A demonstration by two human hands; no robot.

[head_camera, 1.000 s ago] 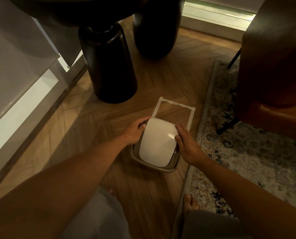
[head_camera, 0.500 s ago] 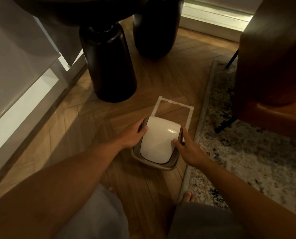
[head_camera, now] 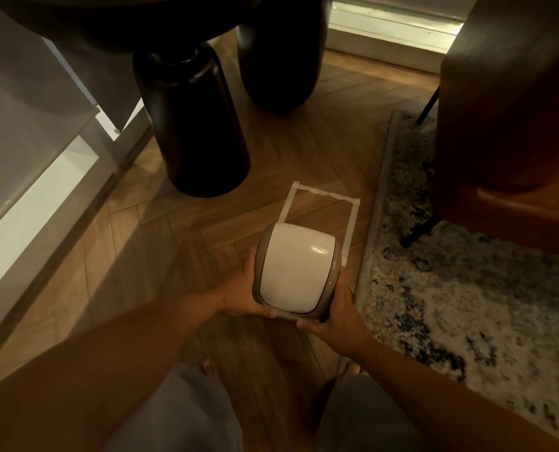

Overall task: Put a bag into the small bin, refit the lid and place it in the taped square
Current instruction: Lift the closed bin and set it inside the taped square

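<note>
hands: top of lid → bin (head_camera: 296, 272) sides | bin: nearer the person

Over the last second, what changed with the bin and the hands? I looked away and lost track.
Both hands shifted from the lid's top edges down to the sides of the small bin: the left hand now cups its left side, the right hand its near right corner. The bin itself barely shifted and overlaps the near end of the taped square. The lid stayed on; tape, rug and table legs unchanged.
</note>
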